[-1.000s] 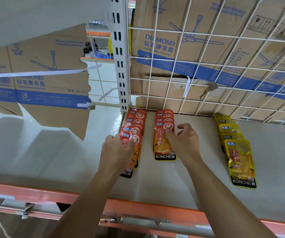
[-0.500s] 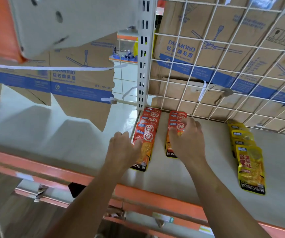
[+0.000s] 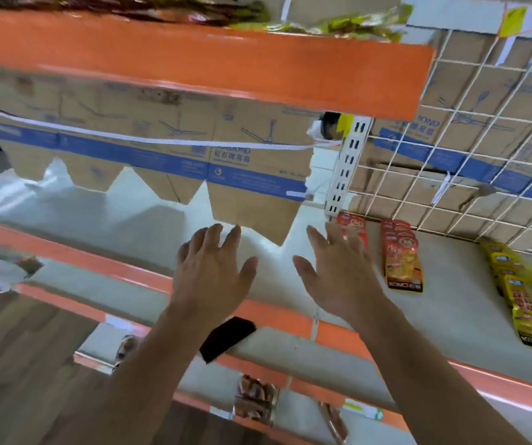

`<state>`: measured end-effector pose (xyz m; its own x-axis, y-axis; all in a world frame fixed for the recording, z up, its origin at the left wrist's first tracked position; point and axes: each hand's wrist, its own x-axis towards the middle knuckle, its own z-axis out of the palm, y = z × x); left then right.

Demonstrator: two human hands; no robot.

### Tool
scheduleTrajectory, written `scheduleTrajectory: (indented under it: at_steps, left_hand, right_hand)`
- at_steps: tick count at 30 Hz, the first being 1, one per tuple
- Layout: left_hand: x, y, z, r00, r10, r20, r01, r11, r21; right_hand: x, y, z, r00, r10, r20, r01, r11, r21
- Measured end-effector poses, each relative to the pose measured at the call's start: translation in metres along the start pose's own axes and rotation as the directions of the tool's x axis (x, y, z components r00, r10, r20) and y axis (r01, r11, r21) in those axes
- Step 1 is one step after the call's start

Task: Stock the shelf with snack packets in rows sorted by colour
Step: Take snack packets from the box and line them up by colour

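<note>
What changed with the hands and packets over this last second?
Both let go: the left hand came off the left red row, the right hand off the right red row; both drew back leftward, open and empty. The red rows and the yellow row lie as before.

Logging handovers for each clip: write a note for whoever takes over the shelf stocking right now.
Left hand: open, empty. Right hand: open, empty, in front of the left red row.
Shelf: two red rows side by side, the right red row in full view; yellow row apart, further right.
Done: three rows sorted by colour.
To do: probably fetch more packets and extend the rows.
</note>
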<state>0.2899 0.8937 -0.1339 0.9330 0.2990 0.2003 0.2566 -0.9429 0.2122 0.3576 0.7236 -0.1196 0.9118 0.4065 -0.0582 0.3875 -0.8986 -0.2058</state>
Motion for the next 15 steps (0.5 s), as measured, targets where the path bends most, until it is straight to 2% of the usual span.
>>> scheduleTrajectory:
  at_steps: [7, 12, 15]
  left_hand:
    - [-0.025, -0.089, -0.074, 0.980, 0.074, -0.185, -0.068, 0.997, 0.041]
    - [-0.025, -0.129, -0.118, 0.959, 0.080, -0.270, -0.066, 0.996, 0.061]
    - [-0.019, -0.149, -0.142, 0.942, 0.077, -0.328, -0.067, 0.997, 0.043]
  right_hand:
    - [-0.033, -0.116, -0.031, 0.970, -0.161, -0.183, 0.159, 0.987, -0.023]
    - [-0.044, -0.172, -0.057, 0.951, -0.205, -0.232, 0.185, 0.977, -0.105]
    - [-0.045, -0.199, -0.074, 0.906, -0.244, -0.347, 0.221, 0.970, -0.103]
